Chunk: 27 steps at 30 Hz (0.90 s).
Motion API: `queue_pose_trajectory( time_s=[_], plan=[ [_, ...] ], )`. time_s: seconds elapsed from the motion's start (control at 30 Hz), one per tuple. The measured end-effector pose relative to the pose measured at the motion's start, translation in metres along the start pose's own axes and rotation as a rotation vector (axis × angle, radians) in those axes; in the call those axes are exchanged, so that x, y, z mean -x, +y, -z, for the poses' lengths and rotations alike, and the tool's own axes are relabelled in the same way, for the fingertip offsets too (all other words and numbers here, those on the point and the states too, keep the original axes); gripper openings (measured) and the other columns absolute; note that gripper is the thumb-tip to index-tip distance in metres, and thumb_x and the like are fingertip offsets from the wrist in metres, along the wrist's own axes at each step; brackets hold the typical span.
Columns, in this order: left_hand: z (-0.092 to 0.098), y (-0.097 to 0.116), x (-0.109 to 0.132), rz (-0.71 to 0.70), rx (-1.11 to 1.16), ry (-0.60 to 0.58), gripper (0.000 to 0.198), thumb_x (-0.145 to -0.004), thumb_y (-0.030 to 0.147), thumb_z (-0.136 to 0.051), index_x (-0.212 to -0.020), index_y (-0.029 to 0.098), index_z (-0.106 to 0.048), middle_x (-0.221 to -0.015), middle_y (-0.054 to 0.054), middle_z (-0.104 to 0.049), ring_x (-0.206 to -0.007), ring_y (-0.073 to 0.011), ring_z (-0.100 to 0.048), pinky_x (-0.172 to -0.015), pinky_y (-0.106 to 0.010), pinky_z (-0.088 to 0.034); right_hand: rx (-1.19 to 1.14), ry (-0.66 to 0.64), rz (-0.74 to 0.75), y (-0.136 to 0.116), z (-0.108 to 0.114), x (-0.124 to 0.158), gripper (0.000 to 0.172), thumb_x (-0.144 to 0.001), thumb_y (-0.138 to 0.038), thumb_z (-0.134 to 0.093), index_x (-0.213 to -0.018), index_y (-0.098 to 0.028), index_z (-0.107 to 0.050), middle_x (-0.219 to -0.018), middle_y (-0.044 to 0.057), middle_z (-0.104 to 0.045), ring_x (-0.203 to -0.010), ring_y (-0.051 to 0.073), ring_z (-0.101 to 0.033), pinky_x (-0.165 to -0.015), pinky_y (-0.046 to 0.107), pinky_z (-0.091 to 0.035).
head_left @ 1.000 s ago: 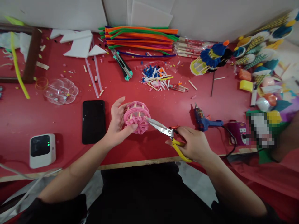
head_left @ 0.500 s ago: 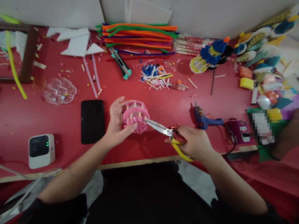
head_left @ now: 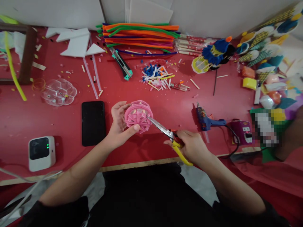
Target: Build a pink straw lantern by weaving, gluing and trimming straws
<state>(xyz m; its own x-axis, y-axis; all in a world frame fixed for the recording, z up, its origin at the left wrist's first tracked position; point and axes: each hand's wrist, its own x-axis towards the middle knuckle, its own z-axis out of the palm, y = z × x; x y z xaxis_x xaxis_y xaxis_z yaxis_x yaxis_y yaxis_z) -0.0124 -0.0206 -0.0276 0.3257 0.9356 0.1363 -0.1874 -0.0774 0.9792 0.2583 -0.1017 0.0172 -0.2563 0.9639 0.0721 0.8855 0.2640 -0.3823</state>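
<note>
My left hand point(head_left: 121, 126) is closed around a small pink round frame point(head_left: 139, 115), built of fuzzy pipe cleaners and pale sticks, with its crisscrossed face tilted toward me. The thumb presses on its lower edge. In my right hand point(head_left: 193, 145) is a pair of scissors point(head_left: 167, 134) with yellow handles. Their blades look nearly closed, and the tips meet the right side of the pink frame. Whether a strand lies between the blades I cannot tell.
Beyond the frame lie a pile of cut bits point(head_left: 157, 75), a utility knife point(head_left: 121, 64) and bundled pipe cleaners point(head_left: 140, 36). A phone point(head_left: 93, 123) lies left. A blue glue gun point(head_left: 207, 119) and its cord are right, near a purple box point(head_left: 240, 132). A blue-and-yellow figure point(head_left: 214, 53) stands behind.
The pink frame has tilted so its crisscrossed face shows more. The scissors have shifted slightly left and up along its right side, their tips still against it.
</note>
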Motion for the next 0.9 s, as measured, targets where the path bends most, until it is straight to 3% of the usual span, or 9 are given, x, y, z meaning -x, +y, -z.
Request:
queue_pose_trajectory(
  time_s=[0.3, 0.53, 0.73, 0.9],
  plan=[
    [0.002, 0.000, -0.002, -0.036, -0.030, 0.089, 0.065, -0.077, 0.038, -0.084, -0.129, 0.034, -0.045, -0.137, -0.006, -0.049, -0.134, -0.0262, -0.049, -0.108, -0.044, -0.052, 0.037, 0.061, 0.011, 0.000, -0.001, -0.004, 0.055, -0.098, -0.064, -0.044, -0.064, -0.022, -0.052, -0.052, -0.001, -0.049, -0.045, 0.012, -0.044, -0.048, 0.026, -0.027],
    [0.002, -0.004, -0.002, -0.109, -0.098, 0.145, 0.080, -0.067, 0.034, -0.092, -0.129, 0.037, -0.042, -0.129, -0.003, -0.041, -0.127, -0.0245, -0.048, -0.108, -0.043, -0.051, 0.063, 0.062, 0.010, 0.001, 0.004, -0.005, 0.049, -0.099, -0.060, -0.043, -0.075, -0.020, -0.058, -0.059, 0.001, -0.055, -0.051, 0.015, -0.051, -0.051, 0.027, -0.030],
    [0.000, -0.002, -0.005, -0.094, -0.019, 0.021, 0.092, -0.069, 0.025, -0.090, -0.135, 0.042, -0.027, -0.136, -0.004, -0.046, -0.132, -0.0255, -0.052, -0.106, -0.048, -0.051, 0.079, 0.033, 0.036, 0.005, 0.010, -0.007, 0.049, -0.098, -0.060, -0.044, -0.080, -0.019, -0.062, -0.062, 0.004, -0.060, -0.055, 0.017, -0.058, -0.053, 0.027, -0.033],
    [-0.002, 0.003, -0.005, -0.060, 0.009, 0.036, 0.093, -0.069, 0.027, -0.090, -0.136, 0.039, -0.028, -0.139, -0.007, -0.049, -0.135, -0.0291, -0.052, -0.108, -0.050, -0.050, 0.088, 0.005, 0.064, 0.007, 0.015, -0.008, 0.051, -0.098, -0.061, -0.043, -0.082, -0.018, -0.064, -0.060, 0.003, -0.059, -0.052, 0.016, -0.056, -0.051, 0.027, -0.032]
  ],
)
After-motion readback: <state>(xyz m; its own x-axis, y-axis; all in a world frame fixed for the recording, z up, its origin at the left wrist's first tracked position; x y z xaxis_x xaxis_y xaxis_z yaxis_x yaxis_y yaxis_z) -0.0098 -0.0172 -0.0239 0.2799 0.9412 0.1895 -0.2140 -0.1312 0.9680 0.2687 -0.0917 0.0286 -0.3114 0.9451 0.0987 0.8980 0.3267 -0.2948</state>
